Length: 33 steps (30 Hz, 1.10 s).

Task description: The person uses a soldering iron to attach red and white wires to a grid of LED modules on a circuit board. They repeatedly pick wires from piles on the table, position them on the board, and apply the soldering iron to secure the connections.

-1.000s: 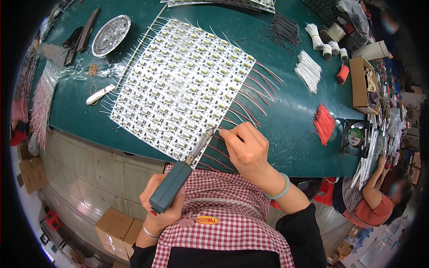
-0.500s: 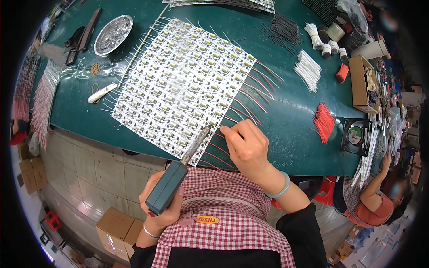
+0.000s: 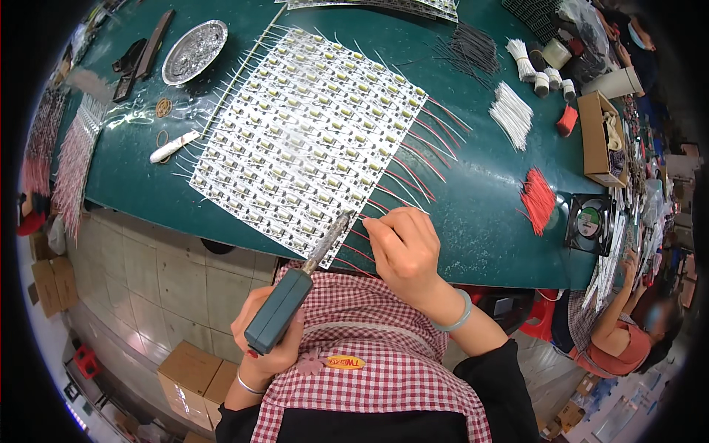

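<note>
My left hand (image 3: 246, 323) is closed around the dark green handle of a soldering iron (image 3: 275, 314). The iron's long metal tip rests at or just over the near right edge of a white circuit board panel (image 3: 244, 193), which is covered with rows of small yellowish parts and thin wires. Beside that tip, my right hand (image 3: 408, 255) pinches with thumb and forefinger at the panel's edge, apparently on the end of a thin red wire that is mostly hidden. Several red wires (image 3: 415, 164) stick out along the panel's right side.
Bundles of white wires (image 3: 511, 117), red wires (image 3: 538, 201) and black wires (image 3: 473, 50) lie to the right. A metal dish (image 3: 194, 53) sits far left. A small fan (image 3: 589, 223) and an open cardboard box (image 3: 597, 140) line the right edge. Another person (image 3: 624, 332) works at right.
The iron tip and my right fingertips have shifted slightly nearer along the panel's right edge. The whole scene sits a little further right in the picture.
</note>
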Available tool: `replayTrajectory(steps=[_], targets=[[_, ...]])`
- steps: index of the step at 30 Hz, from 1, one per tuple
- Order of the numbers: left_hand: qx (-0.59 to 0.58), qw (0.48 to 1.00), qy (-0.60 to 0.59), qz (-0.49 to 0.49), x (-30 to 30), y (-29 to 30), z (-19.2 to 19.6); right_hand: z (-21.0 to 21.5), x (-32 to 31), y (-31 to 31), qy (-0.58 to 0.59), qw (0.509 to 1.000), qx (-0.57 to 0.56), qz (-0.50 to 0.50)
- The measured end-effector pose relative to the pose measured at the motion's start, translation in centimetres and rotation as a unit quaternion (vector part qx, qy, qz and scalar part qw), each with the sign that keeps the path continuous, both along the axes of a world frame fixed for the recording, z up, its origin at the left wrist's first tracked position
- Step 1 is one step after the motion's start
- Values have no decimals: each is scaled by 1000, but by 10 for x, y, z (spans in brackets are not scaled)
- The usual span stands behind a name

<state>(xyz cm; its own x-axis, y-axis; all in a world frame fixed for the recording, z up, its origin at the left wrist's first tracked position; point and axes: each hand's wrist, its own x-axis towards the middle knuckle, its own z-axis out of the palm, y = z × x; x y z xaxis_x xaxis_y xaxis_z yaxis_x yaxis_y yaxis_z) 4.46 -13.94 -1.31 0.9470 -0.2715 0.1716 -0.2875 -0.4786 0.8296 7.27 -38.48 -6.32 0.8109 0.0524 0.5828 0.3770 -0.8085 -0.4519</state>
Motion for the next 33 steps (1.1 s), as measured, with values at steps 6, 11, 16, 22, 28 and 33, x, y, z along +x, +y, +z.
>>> replayTrajectory(steps=[6, 11, 16, 22, 28, 33], targets=[[14, 1000, 12, -8, 1, 0, 2, 0, -1, 0, 17, 1000, -10, -4], [7, 1000, 17, 6, -2, -1, -1, -1, 0, 1, 18, 1000, -11, -4], [17, 1000, 8, -6, 0, 0, -2, -1, 0, 0, 25, 1000, -16, -8], [25, 1000, 4, -2, -4, 2, -5, -1, 0, 2, 27, 999, -16, -14], [-33, 997, 65, 37, -20, 22, -23, 1, 0, 4, 30, 999, -13, -13], [-24, 992, 106, 71, -22, 22, -21, 4, -2, 1, 36, 999, 3, -8]])
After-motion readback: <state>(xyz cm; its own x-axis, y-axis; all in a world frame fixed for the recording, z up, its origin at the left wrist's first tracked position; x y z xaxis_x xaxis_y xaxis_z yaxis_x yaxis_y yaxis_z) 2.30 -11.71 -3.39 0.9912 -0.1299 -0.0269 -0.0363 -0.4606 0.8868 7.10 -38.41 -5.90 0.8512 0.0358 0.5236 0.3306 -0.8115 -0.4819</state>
